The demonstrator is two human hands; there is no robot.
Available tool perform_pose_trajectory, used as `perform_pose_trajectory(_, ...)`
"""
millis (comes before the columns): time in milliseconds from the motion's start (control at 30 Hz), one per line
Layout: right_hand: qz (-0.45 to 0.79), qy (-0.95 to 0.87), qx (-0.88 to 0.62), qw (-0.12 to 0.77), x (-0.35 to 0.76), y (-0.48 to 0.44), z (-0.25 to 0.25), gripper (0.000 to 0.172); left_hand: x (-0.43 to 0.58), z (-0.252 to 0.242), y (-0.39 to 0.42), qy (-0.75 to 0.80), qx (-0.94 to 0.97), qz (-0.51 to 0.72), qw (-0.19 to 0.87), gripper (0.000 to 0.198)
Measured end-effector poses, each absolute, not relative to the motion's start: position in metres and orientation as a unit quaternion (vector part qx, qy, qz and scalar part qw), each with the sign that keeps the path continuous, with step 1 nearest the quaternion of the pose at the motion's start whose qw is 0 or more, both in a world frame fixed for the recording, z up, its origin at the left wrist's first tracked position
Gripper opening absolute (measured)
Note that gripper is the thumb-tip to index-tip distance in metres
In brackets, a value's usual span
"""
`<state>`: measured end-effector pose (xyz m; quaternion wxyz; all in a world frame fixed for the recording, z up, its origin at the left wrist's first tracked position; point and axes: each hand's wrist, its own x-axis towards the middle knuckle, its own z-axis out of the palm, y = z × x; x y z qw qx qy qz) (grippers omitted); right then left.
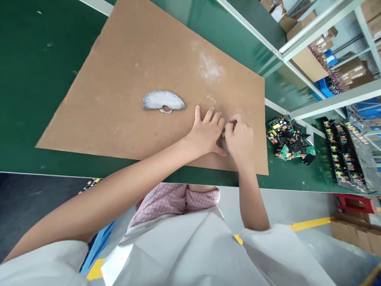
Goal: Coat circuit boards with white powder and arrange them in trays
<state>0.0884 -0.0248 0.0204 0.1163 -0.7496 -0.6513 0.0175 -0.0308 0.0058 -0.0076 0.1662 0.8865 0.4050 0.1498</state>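
My left hand (207, 135) lies on the brown cardboard sheet (119, 79) with its fingers spread, close beside my right hand. The fingers of my right hand (241, 142) are curled closed over a small item, mostly hidden; a bit of yellow (223, 134) shows between the two hands, and I cannot make out its kind. To the left of my hands, on the cardboard, rests a grey half-round metal plate (163, 98) with a round hole at its straight edge. Neither hand touches that plate.
Beneath the cardboard is a green tabletop (38, 79). A heap of small circuit boards (288, 139) sits right of the cardboard, with rows of boards (345, 153) farther right. A white metal frame (315, 28) rises behind. A red stool (355, 203) stands on the floor.
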Motion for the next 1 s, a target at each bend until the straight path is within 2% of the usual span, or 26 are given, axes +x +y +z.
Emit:
perform_pose_trajectory(267,0.021,-0.660,-0.748,0.063,0.086,-0.043,0.023,0.015,-0.032,-0.007,0.006,0.410,0.887,0.135,0.164,0.084)
perform_pose_trajectory(467,0.011,-0.644,-0.761,0.081,0.085,-0.013,0.024,0.014,-0.035,-0.006,0.006,0.406,0.892,0.120,0.161,0.089)
perform_pose_trajectory(633,0.014,-0.659,-0.751,0.026,0.085,-0.042,0.027,0.013,-0.037,-0.004,0.005,0.410,0.892,0.116,0.152,0.085)
perform_pose_trajectory(867,0.016,-0.651,-0.755,0.081,0.090,-0.008,0.023,0.013,-0.038,-0.003,0.006,0.408,0.894,0.103,0.152,0.089)
perform_pose_trajectory(1000,0.023,-0.657,-0.753,0.020,0.091,-0.031,0.029,0.013,-0.039,-0.003,0.006,0.412,0.894,0.101,0.146,0.086)
